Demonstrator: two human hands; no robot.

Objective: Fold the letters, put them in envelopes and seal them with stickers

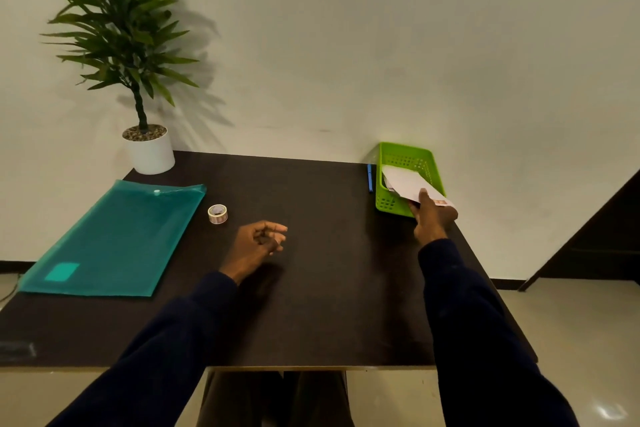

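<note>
- Your right hand [431,215] pinches a white envelope [412,184]: flat, pale, with a reddish mark near the edge by your thumb; too small to read.
- Envelope sits tilted over the near right part of the green basket [391,201], one end down inside it, the other sticking out past the rim.
- Right fingers pressed on the envelope, thumb on top.
- Basket is perforated lime plastic, at the far right of the dark counter [311,288]; some paper shows inside under the envelope, can't tell what.
- Blue pen [370,177] lies on the counter just beside the basket's left wall.
- Your left hand [258,243] hovers mid-counter, fingers loosely curled, holding nothing.
- Sticker roll [217,214] stands near the left hand, apart from it.
- Teal folder [114,239] lies flat on the left, snap closed.
- Potted plant [149,149] at the far left corner.
</note>
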